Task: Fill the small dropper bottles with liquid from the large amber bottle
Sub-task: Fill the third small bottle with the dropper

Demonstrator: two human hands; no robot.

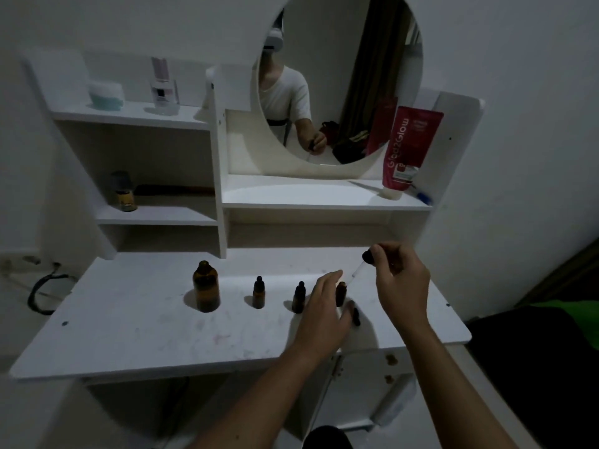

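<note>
The large amber bottle stands uncapped on the white table. To its right stand two small capped dropper bottles. A third small bottle stands open, partly hidden behind my left hand, whose fingers are spread around it; whether they grip it is unclear. My right hand pinches a dropper by its black bulb, glass tip slanting down toward the open bottle's mouth. A small dark cap lies on the table by my left thumb.
White shelves rise behind the table, with a round mirror, a red tube, a small dark bottle, a jar and a perfume bottle. A dark cable hangs at the left. The table's right edge is near my right forearm.
</note>
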